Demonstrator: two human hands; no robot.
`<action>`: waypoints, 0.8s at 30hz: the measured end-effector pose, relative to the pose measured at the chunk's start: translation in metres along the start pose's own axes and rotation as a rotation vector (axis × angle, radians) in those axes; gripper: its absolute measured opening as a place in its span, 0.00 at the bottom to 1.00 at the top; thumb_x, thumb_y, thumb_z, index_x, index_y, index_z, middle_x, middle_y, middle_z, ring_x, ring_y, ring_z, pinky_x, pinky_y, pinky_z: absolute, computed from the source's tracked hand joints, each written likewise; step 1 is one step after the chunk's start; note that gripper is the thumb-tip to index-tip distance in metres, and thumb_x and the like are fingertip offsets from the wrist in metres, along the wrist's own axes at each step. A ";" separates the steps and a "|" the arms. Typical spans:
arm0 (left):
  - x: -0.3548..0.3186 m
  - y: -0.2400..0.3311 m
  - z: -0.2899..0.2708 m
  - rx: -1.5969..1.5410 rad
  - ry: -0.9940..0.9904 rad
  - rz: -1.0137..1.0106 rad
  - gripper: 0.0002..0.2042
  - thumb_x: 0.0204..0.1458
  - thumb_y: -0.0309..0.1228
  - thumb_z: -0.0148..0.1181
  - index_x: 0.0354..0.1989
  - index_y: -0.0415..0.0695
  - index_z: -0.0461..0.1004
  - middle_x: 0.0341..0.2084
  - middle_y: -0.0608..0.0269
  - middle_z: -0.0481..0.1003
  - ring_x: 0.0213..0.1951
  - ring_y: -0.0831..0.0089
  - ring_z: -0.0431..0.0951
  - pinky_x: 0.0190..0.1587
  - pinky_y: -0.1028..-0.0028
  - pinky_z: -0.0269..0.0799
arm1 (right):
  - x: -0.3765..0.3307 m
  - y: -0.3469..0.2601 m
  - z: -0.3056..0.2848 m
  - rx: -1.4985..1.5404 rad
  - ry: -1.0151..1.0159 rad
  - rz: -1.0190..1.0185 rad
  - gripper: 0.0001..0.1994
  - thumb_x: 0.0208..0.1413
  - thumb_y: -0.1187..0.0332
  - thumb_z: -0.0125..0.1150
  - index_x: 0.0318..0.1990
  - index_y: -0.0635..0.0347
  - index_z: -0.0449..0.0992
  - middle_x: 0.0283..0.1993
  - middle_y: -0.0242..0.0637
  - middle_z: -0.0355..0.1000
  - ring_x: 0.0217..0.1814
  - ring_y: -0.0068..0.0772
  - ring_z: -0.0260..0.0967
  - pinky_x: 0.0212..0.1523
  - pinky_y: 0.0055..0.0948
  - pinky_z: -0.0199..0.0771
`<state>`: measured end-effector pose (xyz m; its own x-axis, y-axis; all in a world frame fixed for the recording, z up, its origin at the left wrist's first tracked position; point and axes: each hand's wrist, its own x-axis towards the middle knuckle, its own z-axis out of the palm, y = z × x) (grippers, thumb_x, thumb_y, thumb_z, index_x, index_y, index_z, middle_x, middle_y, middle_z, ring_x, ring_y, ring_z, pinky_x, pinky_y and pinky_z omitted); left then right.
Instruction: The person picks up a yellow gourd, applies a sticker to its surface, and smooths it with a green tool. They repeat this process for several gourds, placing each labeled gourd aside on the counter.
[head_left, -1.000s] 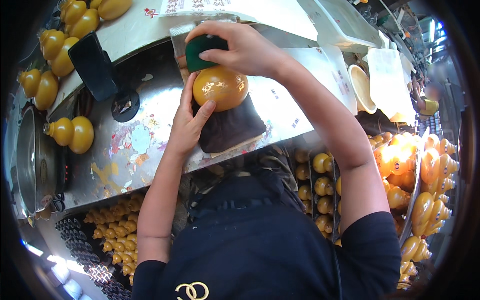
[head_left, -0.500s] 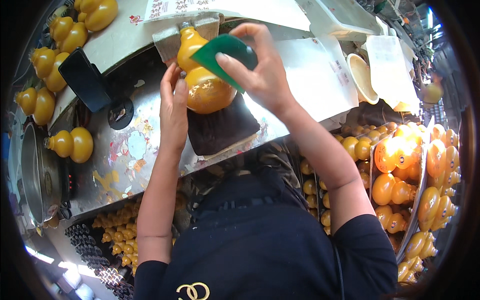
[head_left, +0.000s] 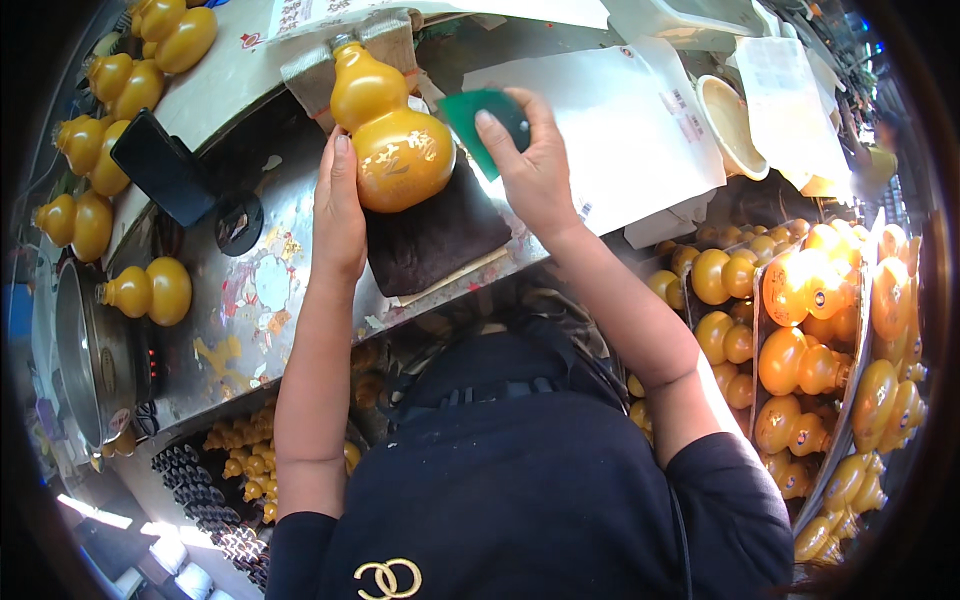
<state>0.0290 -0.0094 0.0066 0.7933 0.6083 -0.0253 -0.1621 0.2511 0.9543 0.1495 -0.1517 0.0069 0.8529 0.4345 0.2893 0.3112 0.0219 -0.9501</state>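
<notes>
A glossy yellow gourd-shaped bottle point(head_left: 400, 140) lies on the bench, its neck pointing away against a grey padded rest point(head_left: 308, 82) and its wide end over a dark folded cloth point(head_left: 435, 240). Gold lettering marks its lower bulb. My left hand point(head_left: 340, 205) cups the left side of the bottle, thumb on top, the other fingers mostly hidden behind it. In my right hand point(head_left: 535, 165) is a green flat scraper point(head_left: 470, 120), pinched between thumb and fingers just right of the bottle and apart from it.
More yellow gourd bottles point(head_left: 170, 290) stand along the left, near a phone on a stand point(head_left: 160, 165) and a metal pan point(head_left: 80, 350). White sheets point(head_left: 610, 130) and a cream basin point(head_left: 730, 125) are to the right. Crates below hold several gourds point(head_left: 790, 360).
My right hand has drawn the green scraper off the bottle to the right, uncovering the gold lettering. My left hand stays at the bottle's side.
</notes>
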 end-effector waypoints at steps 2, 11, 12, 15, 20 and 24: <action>-0.001 0.004 0.000 -0.008 -0.033 -0.021 0.25 0.67 0.45 0.37 0.63 0.39 0.57 0.57 0.57 0.66 0.59 0.71 0.67 0.62 0.71 0.59 | -0.006 -0.021 -0.004 -0.055 -0.018 -0.301 0.11 0.54 0.71 0.62 0.45 0.58 0.73 0.39 0.35 0.73 0.41 0.28 0.71 0.44 0.28 0.69; 0.001 0.003 0.000 -0.007 -0.014 -0.026 0.24 0.66 0.46 0.37 0.59 0.40 0.62 0.51 0.59 0.70 0.54 0.73 0.70 0.60 0.73 0.60 | -0.037 -0.012 -0.016 -0.466 -0.312 -0.944 0.10 0.43 0.76 0.67 0.34 0.54 0.79 0.45 0.27 0.78 0.49 0.27 0.74 0.48 0.24 0.68; 0.002 0.003 -0.001 -0.002 -0.020 -0.018 0.24 0.66 0.46 0.37 0.59 0.40 0.62 0.52 0.59 0.70 0.54 0.73 0.70 0.60 0.73 0.60 | -0.037 -0.011 -0.019 -0.462 -0.330 -0.953 0.08 0.44 0.75 0.66 0.34 0.53 0.78 0.45 0.27 0.78 0.49 0.27 0.74 0.47 0.25 0.68; 0.000 0.004 -0.001 -0.004 -0.014 -0.041 0.24 0.66 0.47 0.37 0.59 0.40 0.62 0.52 0.59 0.70 0.55 0.73 0.70 0.60 0.72 0.60 | -0.030 -0.008 -0.024 -0.435 -0.379 -0.975 0.05 0.47 0.73 0.64 0.32 0.54 0.75 0.44 0.27 0.76 0.49 0.27 0.73 0.47 0.28 0.69; 0.002 0.003 -0.004 -0.035 -0.016 -0.057 0.24 0.66 0.46 0.37 0.60 0.39 0.62 0.53 0.59 0.69 0.56 0.73 0.68 0.61 0.73 0.59 | -0.006 -0.021 -0.021 -0.338 -0.323 -0.989 0.06 0.45 0.77 0.62 0.32 0.57 0.74 0.43 0.31 0.76 0.49 0.32 0.74 0.49 0.32 0.71; 0.001 -0.002 -0.006 -0.019 -0.021 -0.045 0.25 0.66 0.46 0.38 0.63 0.41 0.59 0.56 0.60 0.68 0.58 0.72 0.67 0.62 0.71 0.59 | -0.020 -0.001 -0.030 -0.321 -0.380 -0.878 0.08 0.45 0.79 0.62 0.34 0.58 0.75 0.43 0.32 0.76 0.48 0.35 0.73 0.49 0.34 0.72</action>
<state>0.0265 -0.0044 0.0027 0.8123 0.5801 -0.0611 -0.1374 0.2921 0.9465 0.1443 -0.1876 0.0059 0.0951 0.6403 0.7622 0.9109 0.2528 -0.3261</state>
